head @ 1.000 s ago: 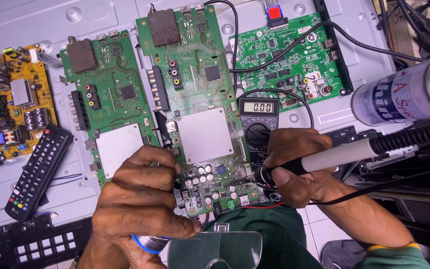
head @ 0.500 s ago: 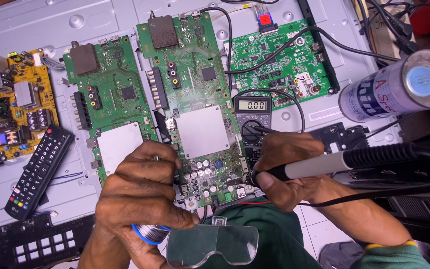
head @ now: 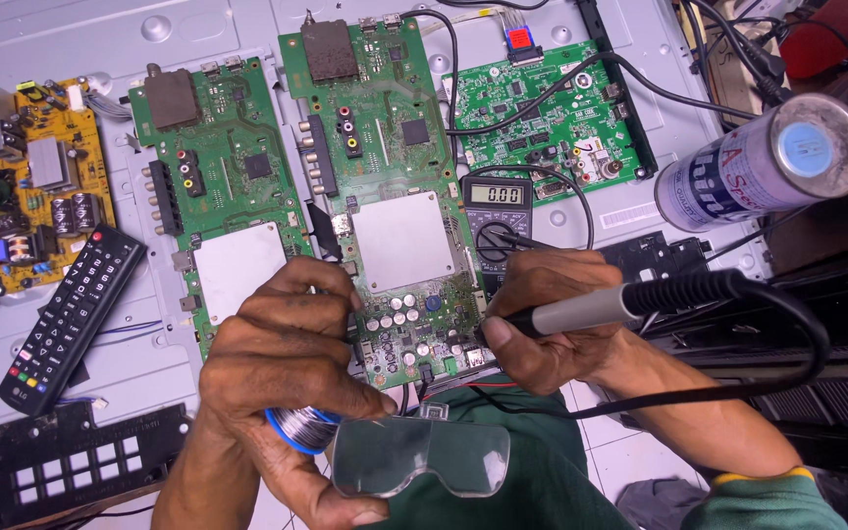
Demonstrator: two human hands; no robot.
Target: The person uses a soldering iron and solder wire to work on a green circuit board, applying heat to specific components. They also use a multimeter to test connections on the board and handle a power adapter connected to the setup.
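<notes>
My left hand (head: pixel 282 348) is closed around a blue spool of solder wire (head: pixel 301 430), held over the lower left edge of the middle green circuit board (head: pixel 385 196). My right hand (head: pixel 552 319) grips a grey soldering iron (head: pixel 591 309) with a black ribbed handle, its tip pointing at the board's lower right corner. A clear magnifier lens (head: pixel 419 456) hangs just below the hands. The iron's tip is hidden between my fingers and the board.
A second green board (head: pixel 228 167) lies left, a third (head: pixel 542 108) upper right. A multimeter (head: pixel 498 211) sits behind my right hand. Yellow power board (head: pixel 12 186) and black remote (head: pixel 76 314) at left. A spray can (head: pixel 763 167) stands right. Black cables trail right.
The view has shifted slightly; both hands stay over the board's lower edge, with the iron's tip edging a little left toward the board.
</notes>
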